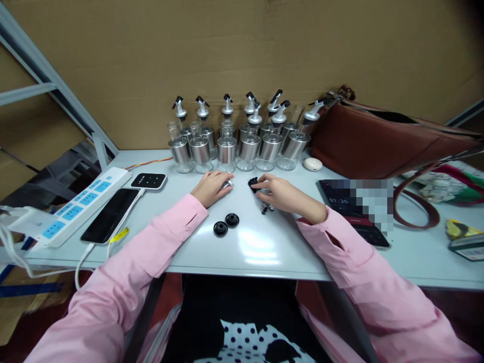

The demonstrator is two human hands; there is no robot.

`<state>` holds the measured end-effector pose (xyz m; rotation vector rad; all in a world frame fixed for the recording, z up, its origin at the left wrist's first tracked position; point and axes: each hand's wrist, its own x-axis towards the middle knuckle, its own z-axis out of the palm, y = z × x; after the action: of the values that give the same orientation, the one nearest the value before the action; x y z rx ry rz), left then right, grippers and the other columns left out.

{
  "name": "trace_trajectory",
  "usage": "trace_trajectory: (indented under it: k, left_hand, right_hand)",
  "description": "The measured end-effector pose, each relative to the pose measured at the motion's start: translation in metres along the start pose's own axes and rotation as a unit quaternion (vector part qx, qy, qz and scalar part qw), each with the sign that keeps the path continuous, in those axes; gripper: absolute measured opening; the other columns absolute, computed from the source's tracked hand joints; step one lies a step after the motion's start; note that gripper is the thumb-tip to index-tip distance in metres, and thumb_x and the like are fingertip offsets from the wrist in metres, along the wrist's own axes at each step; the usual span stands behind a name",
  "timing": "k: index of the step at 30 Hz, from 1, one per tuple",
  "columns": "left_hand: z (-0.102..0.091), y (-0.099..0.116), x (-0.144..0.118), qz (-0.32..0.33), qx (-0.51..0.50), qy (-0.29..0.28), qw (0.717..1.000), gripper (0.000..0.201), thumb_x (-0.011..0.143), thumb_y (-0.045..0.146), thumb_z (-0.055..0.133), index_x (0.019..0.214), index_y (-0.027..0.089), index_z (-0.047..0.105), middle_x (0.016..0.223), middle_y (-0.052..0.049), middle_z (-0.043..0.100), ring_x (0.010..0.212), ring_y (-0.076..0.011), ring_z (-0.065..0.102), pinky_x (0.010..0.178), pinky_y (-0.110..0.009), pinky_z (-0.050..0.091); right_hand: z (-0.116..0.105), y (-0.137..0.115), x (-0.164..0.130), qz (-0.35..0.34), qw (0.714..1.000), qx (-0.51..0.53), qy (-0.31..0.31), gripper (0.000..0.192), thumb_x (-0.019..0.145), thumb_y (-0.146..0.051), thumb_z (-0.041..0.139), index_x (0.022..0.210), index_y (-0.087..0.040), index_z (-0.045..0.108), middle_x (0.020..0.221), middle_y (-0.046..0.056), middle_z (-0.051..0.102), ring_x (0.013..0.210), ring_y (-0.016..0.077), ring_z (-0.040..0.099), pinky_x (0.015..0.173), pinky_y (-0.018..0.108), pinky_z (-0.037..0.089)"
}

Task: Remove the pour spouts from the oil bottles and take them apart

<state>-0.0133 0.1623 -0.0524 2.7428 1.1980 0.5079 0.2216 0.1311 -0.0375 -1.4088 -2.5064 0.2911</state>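
Note:
My left hand [212, 188] rests on the table with curled fingers over a small shiny silver part [227, 184], most of which is hidden. My right hand [279, 192] is bent down at a small pile of black plastic parts [252, 183], its fingertips closed on one of them. Under that palm lie a few tiny dark pieces [267, 208], partly covered. Nearer to me are two round black caps [220, 229], side by side. Beyond both hands stand two rows of glass bottles with steel sleeves [227, 150]; several carry silver pourer tops with black levers [254, 115], and some front ones have bare necks.
A white power strip [85, 206], a phone on a cable [110, 216] and a small display device [149, 181] lie at left. To the right are a brown bag [363, 136], a cream oval case [312, 164] and another phone [351, 214]. Cardboard [242, 45] rises behind.

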Motion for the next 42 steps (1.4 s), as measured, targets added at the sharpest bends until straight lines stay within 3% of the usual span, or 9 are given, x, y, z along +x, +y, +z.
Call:
trace_trajectory:
  k: [8, 11, 14, 18, 22, 26, 32, 37, 42]
  left_hand:
    - [0.0, 0.001, 0.001, -0.005, -0.004, 0.005, 1.0, 0.034, 0.088, 0.031, 0.047, 0.119, 0.014, 0.047, 0.113, -0.011, 0.059, 0.109, -0.023, 0.05, 0.09, -0.037, 0.035]
    - [-0.002, 0.003, -0.001, -0.001, 0.009, 0.049, 0.999, 0.041, 0.085, 0.031, 0.051, 0.123, 0.014, 0.043, 0.124, -0.012, 0.053, 0.116, -0.024, 0.046, 0.093, -0.038, 0.033]
    - [-0.005, 0.009, -0.001, 0.037, 0.028, 0.116, 0.992, 0.043, 0.084, 0.035, 0.053, 0.121, 0.015, 0.044, 0.127, -0.013, 0.051, 0.119, -0.0244, 0.043, 0.096, -0.039, 0.031]
    - [-0.009, 0.024, -0.003, 0.109, 0.04, 0.162, 0.98, 0.035, 0.087, 0.042, 0.046, 0.11, 0.016, 0.052, 0.112, -0.011, 0.061, 0.108, -0.0222, 0.051, 0.092, -0.037, 0.032]
    - [-0.012, 0.043, -0.004, 0.157, 0.048, 0.144, 0.976, 0.036, 0.088, 0.047, 0.042, 0.102, 0.017, 0.057, 0.101, -0.008, 0.065, 0.1, -0.021, 0.055, 0.087, -0.037, 0.033]
    - [-0.013, 0.051, -0.005, 0.158, 0.053, 0.122, 0.978, 0.033, 0.09, 0.045, 0.039, 0.092, 0.018, 0.059, 0.091, -0.006, 0.066, 0.092, -0.0192, 0.056, 0.085, -0.036, 0.031]
    - [-0.013, 0.044, -0.005, 0.124, 0.063, 0.16, 0.977, 0.032, 0.094, 0.039, 0.034, 0.089, 0.018, 0.058, 0.087, -0.005, 0.067, 0.087, -0.0178, 0.057, 0.081, -0.035, 0.03]
    - [-0.012, 0.033, -0.004, 0.097, 0.073, 0.208, 0.971, 0.034, 0.094, 0.039, 0.031, 0.088, 0.016, 0.056, 0.087, -0.005, 0.067, 0.084, -0.018, 0.057, 0.08, -0.035, 0.03]
    - [-0.012, 0.03, -0.004, 0.088, 0.067, 0.201, 0.973, 0.037, 0.095, 0.04, 0.028, 0.088, 0.016, 0.055, 0.086, -0.006, 0.066, 0.083, -0.0177, 0.056, 0.079, -0.035, 0.03]
  right_hand:
    - [0.004, 0.002, 0.001, -0.005, 1.0, -0.006, 0.002, 0.035, 0.082, -0.024, 0.049, 0.114, -0.016, 0.063, 0.109, 0.011, 0.055, 0.086, 0.0222, 0.059, 0.083, 0.034, 0.044]
    - [0.001, -0.001, 0.001, -0.007, 1.0, 0.017, 0.024, 0.032, 0.082, -0.024, 0.049, 0.11, -0.015, 0.063, 0.107, 0.01, 0.055, 0.085, 0.0209, 0.058, 0.083, 0.034, 0.043]
    - [-0.006, -0.008, 0.002, 0.013, 0.993, 0.079, 0.09, 0.022, 0.083, -0.025, 0.048, 0.094, -0.016, 0.066, 0.092, 0.007, 0.057, 0.077, 0.0167, 0.056, 0.077, 0.03, 0.042]
    - [-0.011, -0.021, 0.003, 0.057, 0.964, 0.215, 0.143, 0.024, 0.088, -0.034, 0.042, 0.084, -0.015, 0.057, 0.074, 0.003, 0.055, 0.07, 0.0147, 0.051, 0.066, 0.026, 0.04]
    - [-0.009, -0.033, 0.001, 0.091, 0.915, 0.377, 0.113, 0.031, 0.09, -0.044, 0.037, 0.09, -0.016, 0.048, 0.07, 0.001, 0.052, 0.066, 0.0127, 0.052, 0.059, 0.023, 0.041]
    - [-0.006, -0.041, -0.002, 0.084, 0.882, 0.454, 0.096, 0.034, 0.09, -0.049, 0.037, 0.098, -0.017, 0.045, 0.074, 0.0, 0.051, 0.068, 0.0111, 0.052, 0.059, 0.021, 0.041]
    - [-0.003, -0.039, -0.002, 0.03, 0.904, 0.403, 0.143, 0.033, 0.091, -0.046, 0.037, 0.102, -0.018, 0.048, 0.08, 0.001, 0.049, 0.069, 0.011, 0.048, 0.064, 0.023, 0.042]
    - [-0.007, -0.039, -0.005, -0.058, 0.954, 0.197, 0.219, 0.026, 0.083, -0.038, 0.055, 0.099, -0.018, 0.055, 0.101, 0.008, 0.042, 0.097, 0.0184, 0.047, 0.084, 0.031, 0.041]
    - [-0.007, -0.038, -0.006, -0.112, 0.961, 0.171, 0.184, 0.018, 0.085, -0.032, 0.055, 0.095, -0.018, 0.056, 0.083, 0.003, 0.048, 0.075, 0.0144, 0.048, 0.072, 0.027, 0.041]
